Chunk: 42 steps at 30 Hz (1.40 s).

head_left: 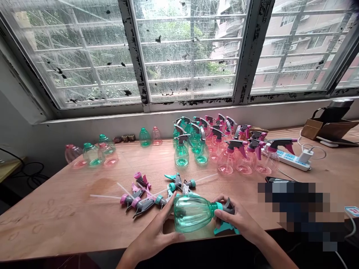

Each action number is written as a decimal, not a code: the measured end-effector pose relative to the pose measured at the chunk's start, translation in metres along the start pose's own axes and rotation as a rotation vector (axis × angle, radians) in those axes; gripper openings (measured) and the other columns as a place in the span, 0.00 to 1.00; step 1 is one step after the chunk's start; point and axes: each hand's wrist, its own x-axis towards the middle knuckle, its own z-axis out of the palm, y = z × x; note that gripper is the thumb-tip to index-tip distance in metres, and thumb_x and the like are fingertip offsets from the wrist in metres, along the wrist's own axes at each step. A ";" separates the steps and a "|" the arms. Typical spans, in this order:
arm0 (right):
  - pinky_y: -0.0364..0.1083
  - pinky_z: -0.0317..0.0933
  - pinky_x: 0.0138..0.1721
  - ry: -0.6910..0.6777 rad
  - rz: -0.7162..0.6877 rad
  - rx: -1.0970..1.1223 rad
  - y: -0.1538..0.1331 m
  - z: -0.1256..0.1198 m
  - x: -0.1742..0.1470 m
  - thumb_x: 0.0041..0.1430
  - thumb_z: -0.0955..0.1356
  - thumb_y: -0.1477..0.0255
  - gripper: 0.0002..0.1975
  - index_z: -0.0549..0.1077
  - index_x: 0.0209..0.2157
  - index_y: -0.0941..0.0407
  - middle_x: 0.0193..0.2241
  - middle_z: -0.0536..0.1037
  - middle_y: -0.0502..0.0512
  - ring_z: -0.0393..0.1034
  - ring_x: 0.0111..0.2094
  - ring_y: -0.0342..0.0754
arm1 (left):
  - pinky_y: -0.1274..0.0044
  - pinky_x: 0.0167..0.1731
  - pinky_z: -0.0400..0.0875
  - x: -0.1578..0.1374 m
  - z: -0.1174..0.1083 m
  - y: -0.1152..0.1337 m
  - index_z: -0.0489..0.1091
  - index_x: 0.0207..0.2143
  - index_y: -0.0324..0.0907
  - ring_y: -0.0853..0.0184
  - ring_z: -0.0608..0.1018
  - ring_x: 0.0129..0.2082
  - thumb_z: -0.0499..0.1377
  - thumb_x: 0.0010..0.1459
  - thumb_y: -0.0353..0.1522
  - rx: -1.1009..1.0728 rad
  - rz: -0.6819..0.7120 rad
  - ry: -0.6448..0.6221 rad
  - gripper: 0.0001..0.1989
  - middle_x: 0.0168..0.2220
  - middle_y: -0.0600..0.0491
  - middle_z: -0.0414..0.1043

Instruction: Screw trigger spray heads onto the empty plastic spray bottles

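Observation:
A clear green spray bottle (193, 213) lies on its side in the air above the table's front edge, its base to the left. My left hand (158, 229) cups the base end, thumb below and fingers behind. Around the teal collar and grey spray head (228, 206) at the neck, my right hand (238, 216) is closed. Just beyond the bottle lie loose spray heads, pink-and-grey ones (141, 203) to the left and teal-and-grey ones (176, 183) behind it, several with thin dip tubes.
Green spray bottles (182, 153) and pink spray bottles (226, 162) with heads stand grouped at the back. Headless bottles (94, 155) stand at the left, two more near the wall. A power strip (293, 160), a phone (280, 180) and a brown case (316, 129) are on the right.

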 end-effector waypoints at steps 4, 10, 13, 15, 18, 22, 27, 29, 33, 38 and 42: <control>0.45 0.68 0.31 -0.006 -0.008 0.024 -0.001 0.001 0.000 0.59 0.75 0.61 0.17 0.71 0.40 0.57 0.24 0.81 0.51 0.76 0.26 0.48 | 0.61 0.70 0.49 0.000 0.001 -0.003 0.32 0.73 0.56 0.52 0.55 0.72 0.63 0.62 0.34 0.007 0.029 0.013 0.49 0.75 0.53 0.40; 0.45 0.68 0.32 -0.021 -0.014 0.022 0.000 0.000 0.001 0.60 0.75 0.61 0.16 0.71 0.40 0.57 0.24 0.81 0.50 0.77 0.26 0.47 | 0.58 0.71 0.44 0.001 0.001 0.003 0.40 0.73 0.54 0.49 0.47 0.73 0.67 0.57 0.33 -0.004 -0.016 0.005 0.49 0.75 0.55 0.39; 0.46 0.69 0.32 -0.010 0.001 0.030 0.000 0.000 0.001 0.58 0.76 0.60 0.18 0.71 0.40 0.56 0.25 0.82 0.51 0.77 0.26 0.48 | 0.58 0.71 0.42 0.001 0.001 0.004 0.41 0.72 0.55 0.50 0.47 0.73 0.66 0.58 0.34 0.004 -0.014 0.014 0.48 0.75 0.55 0.40; 0.46 0.69 0.31 0.003 0.016 0.035 0.000 0.000 0.001 0.56 0.76 0.59 0.19 0.71 0.39 0.56 0.26 0.82 0.51 0.77 0.25 0.49 | 0.59 0.71 0.44 0.001 0.001 0.003 0.38 0.73 0.55 0.51 0.49 0.73 0.65 0.60 0.34 0.011 0.004 0.014 0.48 0.75 0.55 0.39; 0.47 0.69 0.31 0.004 0.010 0.028 -0.001 0.000 0.001 0.56 0.76 0.59 0.19 0.71 0.39 0.56 0.25 0.81 0.51 0.77 0.25 0.49 | 0.61 0.70 0.49 0.001 0.003 0.000 0.31 0.72 0.57 0.53 0.54 0.72 0.63 0.63 0.34 -0.016 0.027 -0.001 0.49 0.75 0.54 0.38; 0.47 0.70 0.31 -0.006 0.000 0.019 0.000 0.000 0.002 0.57 0.76 0.60 0.18 0.71 0.40 0.56 0.25 0.81 0.50 0.77 0.26 0.49 | 0.61 0.70 0.48 0.001 0.003 0.000 0.30 0.72 0.57 0.52 0.51 0.73 0.66 0.59 0.34 -0.074 0.015 -0.012 0.54 0.75 0.55 0.37; 0.46 0.69 0.31 -0.008 0.003 0.018 0.001 -0.001 0.002 0.57 0.76 0.59 0.18 0.71 0.40 0.56 0.25 0.81 0.50 0.77 0.26 0.49 | 0.59 0.71 0.42 0.001 0.001 0.001 0.39 0.73 0.55 0.52 0.46 0.74 0.65 0.60 0.35 -0.010 -0.004 0.000 0.47 0.75 0.56 0.38; 0.46 0.69 0.31 -0.001 0.008 0.023 0.001 -0.001 0.002 0.56 0.76 0.59 0.19 0.70 0.39 0.56 0.25 0.81 0.51 0.77 0.26 0.49 | 0.61 0.71 0.46 0.001 0.002 0.000 0.37 0.72 0.57 0.53 0.49 0.73 0.65 0.61 0.34 -0.002 0.018 0.002 0.48 0.76 0.56 0.37; 0.46 0.69 0.30 -0.013 0.007 0.028 0.001 -0.001 0.001 0.57 0.76 0.59 0.19 0.70 0.39 0.56 0.25 0.81 0.51 0.77 0.25 0.48 | 0.63 0.70 0.52 0.001 0.003 -0.002 0.33 0.72 0.59 0.54 0.53 0.72 0.63 0.63 0.34 -0.056 0.040 0.008 0.48 0.75 0.56 0.38; 0.47 0.70 0.31 -0.010 0.007 0.013 -0.002 0.000 0.001 0.56 0.76 0.58 0.19 0.71 0.39 0.56 0.25 0.82 0.51 0.78 0.26 0.49 | 0.58 0.70 0.46 0.000 0.001 0.000 0.40 0.73 0.55 0.49 0.50 0.73 0.66 0.59 0.36 -0.065 -0.002 -0.014 0.48 0.75 0.54 0.37; 0.46 0.71 0.30 -0.015 0.030 0.010 -0.006 0.001 0.000 0.57 0.76 0.58 0.19 0.71 0.38 0.56 0.26 0.82 0.52 0.78 0.26 0.49 | 0.60 0.70 0.49 0.001 0.001 0.000 0.35 0.73 0.55 0.51 0.53 0.72 0.65 0.61 0.34 -0.027 0.030 -0.017 0.49 0.75 0.52 0.40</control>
